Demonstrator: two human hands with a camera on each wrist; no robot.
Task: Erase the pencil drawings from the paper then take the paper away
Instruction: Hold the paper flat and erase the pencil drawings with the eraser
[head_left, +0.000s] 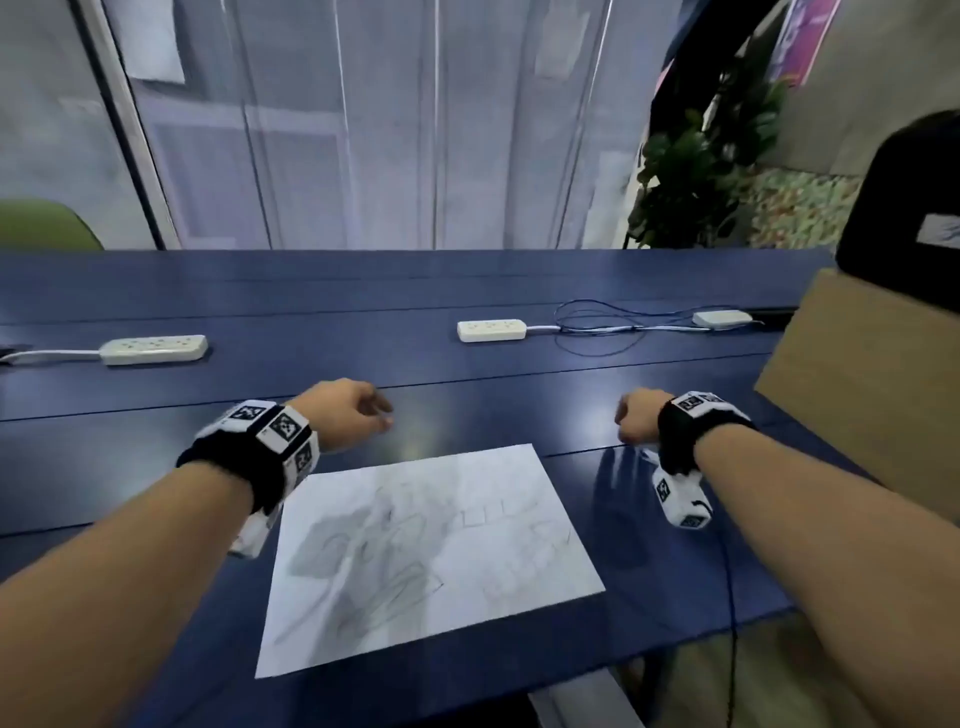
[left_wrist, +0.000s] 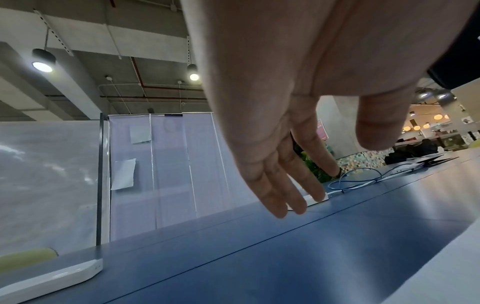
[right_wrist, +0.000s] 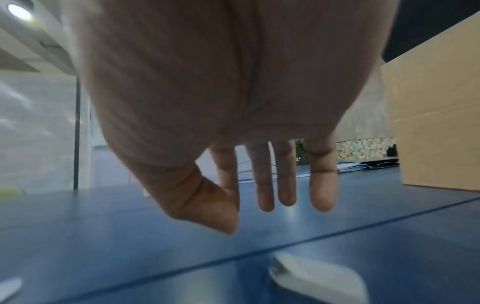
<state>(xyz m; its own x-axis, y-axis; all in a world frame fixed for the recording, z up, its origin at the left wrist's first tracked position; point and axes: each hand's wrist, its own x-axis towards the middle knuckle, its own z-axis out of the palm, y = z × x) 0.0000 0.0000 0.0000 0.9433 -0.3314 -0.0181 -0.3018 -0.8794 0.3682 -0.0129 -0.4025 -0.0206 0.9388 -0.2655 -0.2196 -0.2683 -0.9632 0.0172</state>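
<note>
The paper (head_left: 431, 558), still covered in pencil drawings, lies flat near the worktop (head_left: 467, 291) front edge, within easy reach. Left hand (head_left: 345, 413) and right hand (head_left: 636, 415) hover beyond it, fingers relaxed, holding nothing, seemingly about to start

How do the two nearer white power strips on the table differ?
The left power strip sits nearer the person and looks larger, its cord leaving leftward. The middle power strip sits farther back and looks smaller, its cord running right into looped cables. Both lie flat, white, with nothing visibly plugged in.

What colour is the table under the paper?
Dark blue table beneath the white paper; clearest in the head view.
</note>
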